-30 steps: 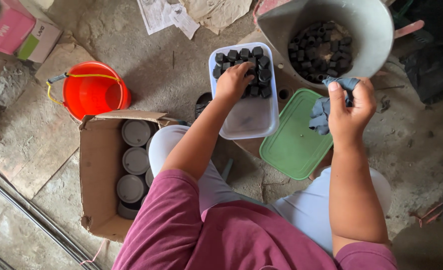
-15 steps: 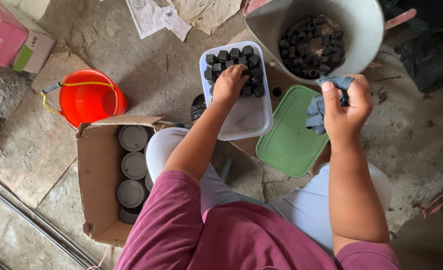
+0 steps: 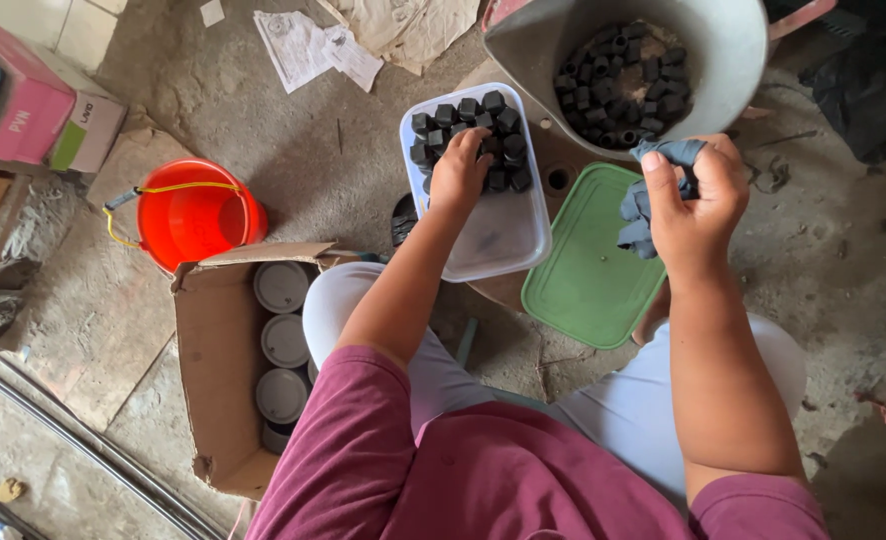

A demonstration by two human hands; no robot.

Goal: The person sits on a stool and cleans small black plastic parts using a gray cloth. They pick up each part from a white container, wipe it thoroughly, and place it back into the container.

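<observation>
Nearest, at seven o'clock, a cardboard box of grey lids. Further out, at four o'clock of the clear tub, a green lid. Left hand fingers-down among the black nuts in the tub — grip hidden, cannot tell. Right hand clenched on a grey rag — just below the metal pail at one o'clock.

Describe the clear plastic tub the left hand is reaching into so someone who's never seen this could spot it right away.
Start at the big grey metal bucket of dark nuts at the top; just to its left on the floor sits the clear plastic tub. The left hand rests on black nuts lined up in its far end. Unlike the flat green lid beside it, it is see-through, deep and part filled.
</observation>
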